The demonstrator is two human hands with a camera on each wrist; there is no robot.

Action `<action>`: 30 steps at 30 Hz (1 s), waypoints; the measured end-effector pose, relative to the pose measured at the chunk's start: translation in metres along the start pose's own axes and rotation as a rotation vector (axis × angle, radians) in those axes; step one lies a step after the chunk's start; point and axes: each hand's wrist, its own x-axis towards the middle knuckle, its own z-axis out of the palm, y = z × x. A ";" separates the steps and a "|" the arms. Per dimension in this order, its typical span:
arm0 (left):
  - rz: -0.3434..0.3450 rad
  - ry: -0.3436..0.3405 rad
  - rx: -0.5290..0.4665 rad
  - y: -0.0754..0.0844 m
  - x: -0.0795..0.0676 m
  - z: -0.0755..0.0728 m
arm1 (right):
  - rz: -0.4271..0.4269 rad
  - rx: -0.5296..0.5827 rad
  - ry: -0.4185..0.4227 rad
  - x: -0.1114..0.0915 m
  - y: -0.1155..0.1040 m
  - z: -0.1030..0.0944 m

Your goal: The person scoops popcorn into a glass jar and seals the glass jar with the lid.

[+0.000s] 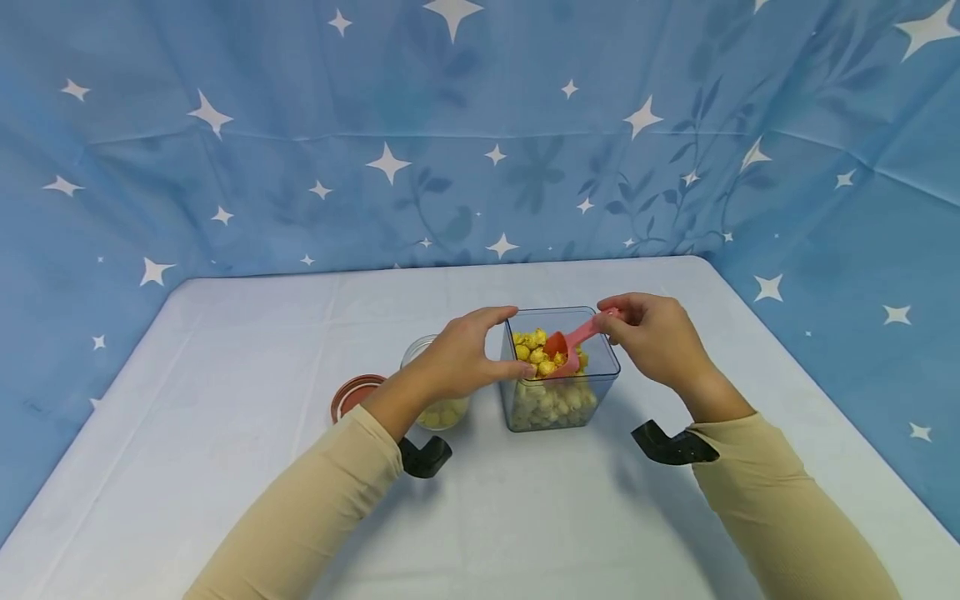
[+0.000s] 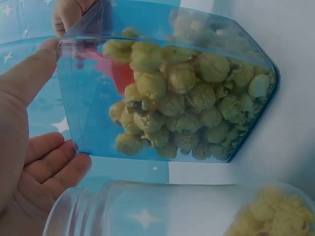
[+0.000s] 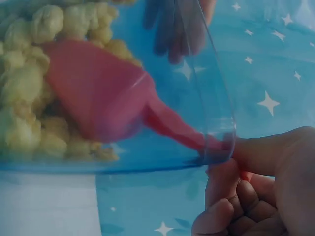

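A clear, square plastic container [image 1: 606,375] holds a heap of yellow popcorn [image 1: 534,340]. My left hand [image 1: 461,354] grips its left side, thumb over the front rim and fingertips at the back corner. Between thumb and fingers, my right hand [image 1: 651,337] pinches the handle end of a pink scoop [image 3: 98,93] at the container's right rim. The scoop's bowl dips into the popcorn, tilted down to the left. Through the wall in the left wrist view, kernels partly cover the scoop's bowl.
Left of the container stands a clear round jar [image 2: 147,209] with some popcorn at its bottom, partly hidden by my left forearm in the head view. A reddish-brown round lid [image 1: 347,393] lies beside it on the white table [image 1: 247,375]. A blue star-patterned curtain [image 1: 300,167] hangs behind.
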 end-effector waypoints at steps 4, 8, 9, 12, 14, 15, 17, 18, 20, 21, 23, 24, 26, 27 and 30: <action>-0.003 0.000 -0.006 0.000 0.000 0.000 | 0.035 0.048 0.016 -0.001 0.005 0.006; -0.008 0.006 -0.006 0.000 -0.001 -0.001 | 0.045 0.094 0.023 -0.001 0.008 0.007; -0.007 0.004 -0.007 0.000 -0.001 -0.001 | 0.052 0.104 0.024 -0.001 0.008 0.007; 0.000 0.003 -0.003 0.000 -0.001 -0.001 | 0.074 0.119 0.034 -0.003 0.010 0.008; 0.002 0.003 -0.004 -0.001 -0.001 -0.001 | 0.081 0.118 0.050 -0.003 0.011 0.009; 0.003 0.004 -0.004 -0.001 -0.001 -0.001 | 0.082 0.117 0.058 -0.003 0.011 0.009; 0.003 0.004 -0.006 -0.001 0.000 -0.001 | 0.082 0.124 0.067 -0.004 0.012 0.010; 0.003 0.003 -0.006 -0.001 0.000 0.000 | 0.078 0.131 0.067 -0.004 0.012 0.010; 0.002 0.005 -0.008 -0.001 0.000 0.000 | 0.070 0.147 0.055 -0.004 0.013 0.012; 0.002 0.005 -0.008 -0.001 0.000 0.000 | 0.064 0.157 0.048 -0.004 0.013 0.013; 0.001 0.006 -0.010 -0.001 -0.001 0.000 | 0.054 0.167 0.036 -0.003 0.014 0.014; 0.001 0.007 -0.011 -0.001 -0.001 0.000 | 0.050 0.172 0.032 -0.003 0.014 0.014; 0.000 0.007 -0.012 0.000 -0.001 0.000 | 0.050 0.182 0.025 -0.003 0.015 0.014; 0.000 0.007 -0.014 0.000 -0.001 0.000 | 0.057 0.187 0.023 -0.003 0.016 0.014; -0.006 0.004 -0.013 0.000 -0.001 0.000 | 0.087 0.207 0.011 -0.003 0.018 0.011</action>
